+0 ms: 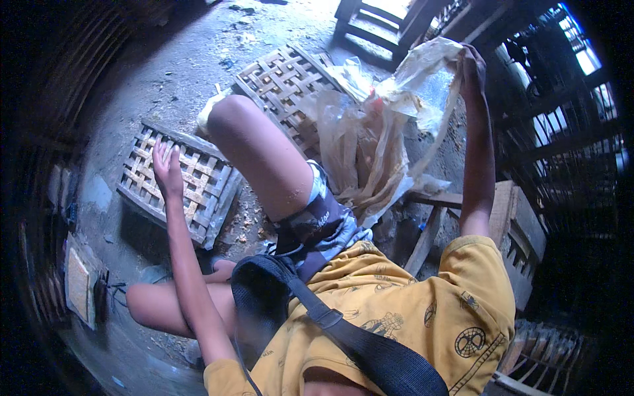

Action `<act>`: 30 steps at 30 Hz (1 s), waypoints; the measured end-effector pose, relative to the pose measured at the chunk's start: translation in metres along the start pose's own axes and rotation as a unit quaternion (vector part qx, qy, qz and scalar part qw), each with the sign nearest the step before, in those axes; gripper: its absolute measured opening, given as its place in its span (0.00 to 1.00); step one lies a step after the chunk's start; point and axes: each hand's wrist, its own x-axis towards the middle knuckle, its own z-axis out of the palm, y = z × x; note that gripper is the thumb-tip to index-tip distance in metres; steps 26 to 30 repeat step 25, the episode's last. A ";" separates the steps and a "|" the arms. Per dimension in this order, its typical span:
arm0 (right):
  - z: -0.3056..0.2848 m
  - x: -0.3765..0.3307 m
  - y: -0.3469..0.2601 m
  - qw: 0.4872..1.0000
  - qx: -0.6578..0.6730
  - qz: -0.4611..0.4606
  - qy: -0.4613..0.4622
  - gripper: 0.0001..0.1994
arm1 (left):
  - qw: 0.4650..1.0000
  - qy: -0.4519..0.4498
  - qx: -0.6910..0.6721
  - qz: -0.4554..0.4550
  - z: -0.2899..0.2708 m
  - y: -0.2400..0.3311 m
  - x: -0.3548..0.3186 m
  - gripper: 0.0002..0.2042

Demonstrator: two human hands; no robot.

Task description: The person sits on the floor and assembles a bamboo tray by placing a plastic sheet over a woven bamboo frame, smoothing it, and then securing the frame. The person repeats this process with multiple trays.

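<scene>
My left hand [169,170] lies palm down with fingers apart over a woven bamboo panel in a wooden frame [205,185], at the left. Whether its fingers press on the weave is hard to tell. Raised at the upper right, my right hand [471,71] is closed on the edge of a crumpled, translucent plastic sheet [370,148]. The sheet hangs down from that hand in folds toward the ground beside my bent knee. Behind the knee, a second woven bamboo panel [287,82] is partly covered by the plastic.
Scraps litter the dirt floor [185,72]. A slatted wooden piece [373,30] stands at the far end, and a wooden crate [525,231] is close by my right side. At the left lies a flat board [79,290]. A slatted wall [548,125] borders the right.
</scene>
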 end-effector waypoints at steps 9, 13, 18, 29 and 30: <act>0.256 0.049 -0.094 0.927 -0.004 -0.090 -0.364 0.16 | 0.999 -0.007 0.019 0.042 -0.019 0.125 -0.055 0.36; 0.356 0.063 -0.152 0.862 0.019 -0.212 -0.461 0.13 | 0.988 -0.006 0.080 0.133 0.011 0.143 -0.048 0.43; 0.461 -0.029 -0.214 0.844 -0.021 -0.245 -0.476 0.13 | 0.947 0.049 0.229 0.219 0.003 0.154 -0.052 0.63; 0.517 -0.111 -0.193 0.821 0.256 -0.223 -0.458 0.18 | 0.891 0.176 0.308 0.285 -0.040 0.163 -0.039 0.61; 0.517 -0.111 -0.193 0.821 0.256 -0.223 -0.458 0.18 | 0.891 0.176 0.308 0.285 -0.040 0.163 -0.039 0.61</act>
